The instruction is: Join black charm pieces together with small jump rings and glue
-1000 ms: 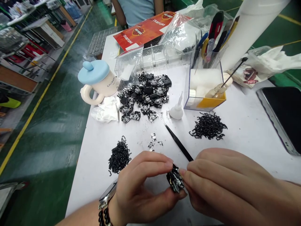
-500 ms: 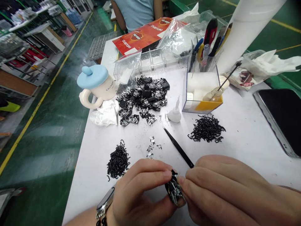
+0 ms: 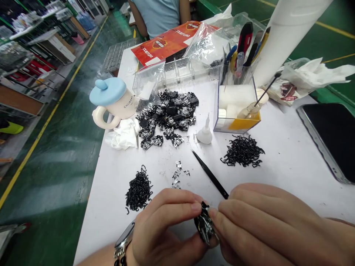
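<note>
My left hand (image 3: 163,225) and my right hand (image 3: 257,225) pinch a small black-and-silver metal part (image 3: 205,225) between their fingertips, and the fingers hide some of it. Black fine-tipped tweezers (image 3: 210,175) run out from under my right fingers, tips pointing away from me. Close to my left hand lies a heap of black wire clips (image 3: 138,192), with a second heap (image 3: 243,151) beyond my right hand. A few tiny silver pieces (image 3: 176,173) sit ahead of my hands. Further off is a large pile of black-and-silver parts (image 3: 166,118).
On the white table (image 3: 111,207) stand a blue-lidded mug (image 3: 108,92), a tissue (image 3: 123,135), a glue bottle (image 3: 205,131), a clear box (image 3: 235,107) and a tool holder (image 3: 238,62). A dark tablet (image 3: 330,136) lies right. A person (image 3: 158,14) sits beyond the table.
The held part has turned slightly between my fingertips, and both hands stay on it. The table items sit a little differently in view because the camera has shifted.
</note>
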Tool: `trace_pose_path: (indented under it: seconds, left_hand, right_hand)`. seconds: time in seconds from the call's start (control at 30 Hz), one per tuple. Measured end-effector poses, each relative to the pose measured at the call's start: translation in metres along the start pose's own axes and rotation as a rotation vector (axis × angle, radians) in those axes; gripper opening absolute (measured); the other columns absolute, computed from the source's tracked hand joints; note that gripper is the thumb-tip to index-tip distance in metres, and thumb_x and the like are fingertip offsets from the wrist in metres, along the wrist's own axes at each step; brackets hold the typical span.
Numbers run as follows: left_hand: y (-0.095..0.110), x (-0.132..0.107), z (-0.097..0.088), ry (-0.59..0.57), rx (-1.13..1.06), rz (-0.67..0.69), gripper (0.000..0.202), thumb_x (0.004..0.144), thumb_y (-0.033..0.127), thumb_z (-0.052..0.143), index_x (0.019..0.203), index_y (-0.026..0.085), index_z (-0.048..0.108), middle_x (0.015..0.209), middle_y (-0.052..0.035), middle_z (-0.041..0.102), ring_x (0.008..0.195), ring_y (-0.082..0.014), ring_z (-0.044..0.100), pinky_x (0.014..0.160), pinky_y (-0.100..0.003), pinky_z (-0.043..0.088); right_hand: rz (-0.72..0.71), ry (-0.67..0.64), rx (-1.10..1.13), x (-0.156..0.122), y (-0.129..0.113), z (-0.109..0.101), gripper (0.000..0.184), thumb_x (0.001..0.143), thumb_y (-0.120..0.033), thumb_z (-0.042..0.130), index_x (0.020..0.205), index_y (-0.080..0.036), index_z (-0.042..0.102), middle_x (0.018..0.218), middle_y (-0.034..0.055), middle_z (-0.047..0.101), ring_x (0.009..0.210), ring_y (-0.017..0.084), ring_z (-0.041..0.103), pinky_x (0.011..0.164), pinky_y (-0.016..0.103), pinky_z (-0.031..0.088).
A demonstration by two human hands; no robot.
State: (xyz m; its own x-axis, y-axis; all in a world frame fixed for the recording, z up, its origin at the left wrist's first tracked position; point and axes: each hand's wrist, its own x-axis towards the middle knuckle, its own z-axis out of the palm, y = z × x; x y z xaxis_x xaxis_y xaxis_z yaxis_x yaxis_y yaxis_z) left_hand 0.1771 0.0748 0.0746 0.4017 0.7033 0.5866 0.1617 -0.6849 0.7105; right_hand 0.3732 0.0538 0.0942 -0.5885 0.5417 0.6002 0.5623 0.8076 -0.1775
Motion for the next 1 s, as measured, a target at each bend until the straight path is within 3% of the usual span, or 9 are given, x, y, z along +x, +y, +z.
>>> trace_pose_path:
  seconds: [0.13, 0.3, 0.5, 1.0]
  left_hand:
    - [0.001, 0.0, -0.001, -0.005, -0.004, -0.025, 0.026, 0.072, 0.016, 0.072, 0.094, 0.012, 0.059, 0.083, -0.0075, 0.065, 0.071, -0.0135, 0.066, 0.059, -0.019, 0.059]
    - [-0.003, -0.005, -0.004, -0.063, -0.079, -0.07, 0.037, 0.066, 0.017, 0.078, 0.097, 0.011, 0.059, 0.089, -0.0078, 0.065, 0.078, -0.014, 0.065, 0.068, -0.02, 0.057]
    - [-0.007, -0.013, -0.003, -0.067, -0.225, -0.203, 0.041, 0.063, 0.017, 0.08, 0.1, 0.013, 0.062, 0.089, -0.0075, 0.065, 0.081, -0.0152, 0.063, 0.069, -0.023, 0.054]
    - [-0.007, -0.013, -0.004, -0.088, -0.247, -0.226, 0.041, 0.064, 0.014, 0.079, 0.102, 0.012, 0.062, 0.091, -0.0073, 0.064, 0.085, -0.0157, 0.062, 0.071, -0.023, 0.053]
  right_hand:
    - [0.007, 0.013, 0.027, 0.0, 0.0, 0.001, 0.019, 0.08, -0.009, 0.047, 0.083, -0.016, 0.064, 0.077, 0.0036, 0.06, 0.065, 0.014, 0.052, 0.059, 0.031, 0.046]
    - [0.187, -0.155, 0.289, 0.0, 0.004, 0.005, 0.021, 0.089, -0.016, 0.042, 0.089, -0.015, 0.063, 0.071, 0.0023, 0.058, 0.061, 0.011, 0.05, 0.054, 0.026, 0.039]
    - [0.319, -0.15, 0.509, 0.005, 0.008, 0.01, 0.018, 0.081, -0.007, 0.046, 0.074, -0.012, 0.061, 0.064, -0.0006, 0.055, 0.058, 0.005, 0.048, 0.052, 0.019, 0.036]
    - [0.251, -0.123, 0.337, 0.002, 0.007, 0.012, 0.017, 0.082, -0.012, 0.046, 0.079, -0.013, 0.063, 0.066, 0.0016, 0.058, 0.06, 0.009, 0.051, 0.053, 0.022, 0.038]
